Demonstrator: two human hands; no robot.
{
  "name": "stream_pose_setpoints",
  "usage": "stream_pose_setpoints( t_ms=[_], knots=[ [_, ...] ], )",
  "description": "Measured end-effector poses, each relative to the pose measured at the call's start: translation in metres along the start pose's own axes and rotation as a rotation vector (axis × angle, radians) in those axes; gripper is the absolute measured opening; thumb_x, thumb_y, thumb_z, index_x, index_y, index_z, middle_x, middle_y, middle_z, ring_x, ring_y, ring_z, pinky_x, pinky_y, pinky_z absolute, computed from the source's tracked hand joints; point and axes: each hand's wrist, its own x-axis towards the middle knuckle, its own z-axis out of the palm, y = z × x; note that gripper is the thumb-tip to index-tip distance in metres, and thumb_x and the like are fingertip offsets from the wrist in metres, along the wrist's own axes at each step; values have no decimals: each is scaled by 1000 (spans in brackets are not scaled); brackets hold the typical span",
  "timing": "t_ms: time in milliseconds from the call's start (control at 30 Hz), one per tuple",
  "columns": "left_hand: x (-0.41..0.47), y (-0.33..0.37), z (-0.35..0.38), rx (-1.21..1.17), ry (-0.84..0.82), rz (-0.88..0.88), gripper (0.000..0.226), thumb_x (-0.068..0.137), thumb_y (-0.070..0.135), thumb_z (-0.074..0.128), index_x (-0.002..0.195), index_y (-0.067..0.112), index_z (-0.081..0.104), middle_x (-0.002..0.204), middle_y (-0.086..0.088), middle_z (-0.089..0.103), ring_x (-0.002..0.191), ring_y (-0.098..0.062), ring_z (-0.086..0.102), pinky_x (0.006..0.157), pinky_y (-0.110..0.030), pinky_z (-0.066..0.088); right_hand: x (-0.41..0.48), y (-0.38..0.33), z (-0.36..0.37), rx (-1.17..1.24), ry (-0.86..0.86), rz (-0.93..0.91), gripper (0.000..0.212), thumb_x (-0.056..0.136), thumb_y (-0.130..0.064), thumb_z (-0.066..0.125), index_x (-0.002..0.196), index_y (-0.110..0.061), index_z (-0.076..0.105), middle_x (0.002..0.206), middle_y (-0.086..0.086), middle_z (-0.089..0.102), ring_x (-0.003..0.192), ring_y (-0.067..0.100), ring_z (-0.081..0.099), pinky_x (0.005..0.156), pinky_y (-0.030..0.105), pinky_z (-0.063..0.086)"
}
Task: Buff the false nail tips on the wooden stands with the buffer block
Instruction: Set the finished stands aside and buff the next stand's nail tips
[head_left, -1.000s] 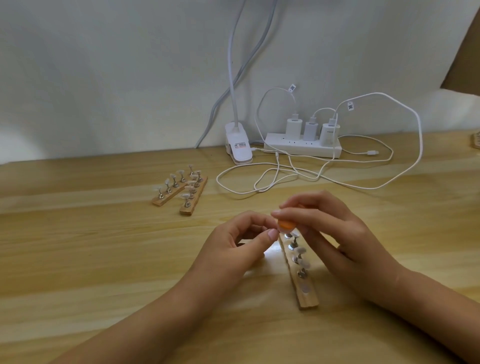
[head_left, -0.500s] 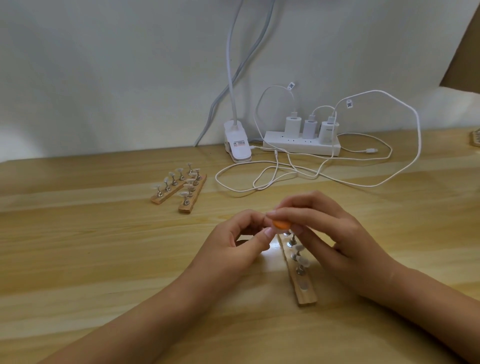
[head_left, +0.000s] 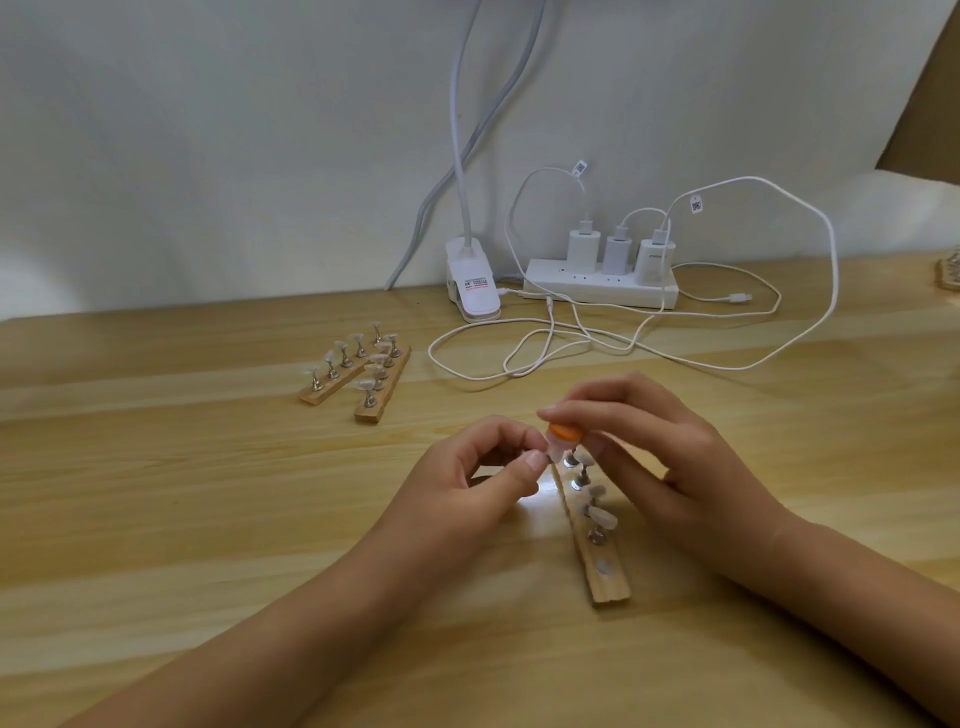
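My right hand (head_left: 670, 457) pinches the orange-topped buffer block (head_left: 563, 440) over the wooden stand (head_left: 605, 571); my left hand (head_left: 478, 475) curls beside the block, and I cannot tell whether it grips anything.

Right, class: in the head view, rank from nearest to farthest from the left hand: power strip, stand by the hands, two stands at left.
1. Wooden stand, beside the left hand.
2. Two wooden stands, back left.
3. Power strip, at the back wall.
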Motion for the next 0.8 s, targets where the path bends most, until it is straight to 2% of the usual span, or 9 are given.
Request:
stream_pose_setpoints(
  t_ms=[67,200,333,433,533,667,733,800],
  knots=[
    [0,0,0,-7,-3,-10,17,84,30,62,94,17,68,88,10,66,84,-3,63,90,-39,52,0,0,-1,-1,17,23,31,94,0,57,122,-10,67,114,4,60,111,17,60,92,32,49],
    [0,2,0,0,-6,7,14,90,26,66,97,15,68,88,6,67,87,-4,64,90,-39,53,-2,-5,2,16,-20,-55,30,98,-7,53,125,-12,65,116,4,59,111,17,59,93,28,47],
    [-1,2,0,-26,4,-36,12,83,32,62,89,23,67,82,14,63,81,-2,63,92,-37,51,2,5,-5,-14,61,79,30,94,1,58,120,-9,68,111,2,61,107,13,60,94,30,48],
    [-1,2,0,-28,7,-38,12,82,33,62,88,24,69,85,12,65,82,-3,63,91,-37,51,2,0,-7,42,116,73,26,96,-5,60,121,-10,67,112,-1,60,110,11,59,95,22,44],
    [0,2,0,-20,3,-24,9,81,30,63,83,25,70,84,11,68,82,-3,62,85,-31,52,0,-7,-3,79,49,13,27,96,-12,57,121,-12,67,112,1,60,109,14,60,93,24,47],
    [0,0,0,-30,12,-28,6,78,30,66,80,25,70,79,10,67,77,-2,60,75,-23,50,-1,-7,-1,86,29,57,29,92,-5,61,118,-14,69,110,0,61,107,12,60,91,24,47],
    [0,1,1,-40,12,-24,3,77,32,68,76,30,70,75,13,65,74,0,59,70,-16,48,-1,-8,0,74,13,17,26,94,-9,60,119,-14,69,110,2,61,106,15,60,91,24,47],
    [0,1,0,-46,15,-28,4,77,31,68,77,29,70,75,12,67,73,0,59,68,-13,46,-1,-7,-1,43,12,5,26,94,-9,60,119,-12,69,109,3,61,105,16,60,90,26,47]
  ],
)
